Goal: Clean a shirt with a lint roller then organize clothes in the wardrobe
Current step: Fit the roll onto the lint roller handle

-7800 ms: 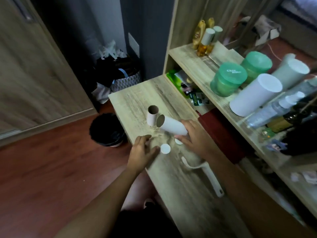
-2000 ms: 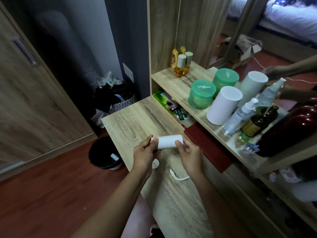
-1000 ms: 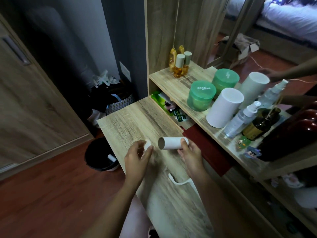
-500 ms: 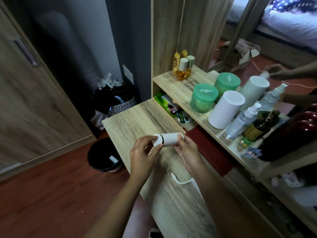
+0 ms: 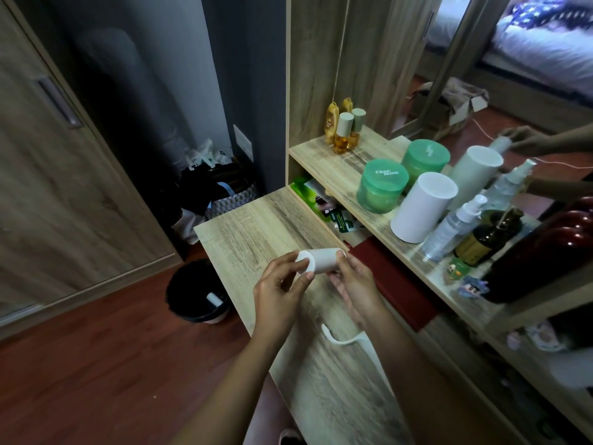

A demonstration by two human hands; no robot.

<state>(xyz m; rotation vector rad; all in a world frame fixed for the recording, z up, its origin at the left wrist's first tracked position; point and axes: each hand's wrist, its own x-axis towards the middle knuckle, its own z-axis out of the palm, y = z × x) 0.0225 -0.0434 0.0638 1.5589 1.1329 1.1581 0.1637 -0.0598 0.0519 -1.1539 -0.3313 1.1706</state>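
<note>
A white lint roll (image 5: 322, 259) lies sideways between both my hands above the wooden desk (image 5: 256, 229). My left hand (image 5: 282, 293) pinches its left end, where a white round cap (image 5: 301, 255) sits on the opening. My right hand (image 5: 354, 285) grips the roll's right end. The white lint roller handle (image 5: 345, 340) lies on the desk just below my right wrist, partly hidden by my forearm. No shirt is in view.
A black bin (image 5: 197, 292) with a cardboard tube inside stands on the floor left of the desk. The shelf (image 5: 333, 165) at right holds green jars (image 5: 382, 184), a white cylinder (image 5: 423, 207), spray bottles and a mirror. A wardrobe door (image 5: 54, 175) fills the left.
My left hand brought the white cap to the roll's open left end and now presses it on. The view shifted slightly; the handle stays on the desk.
</note>
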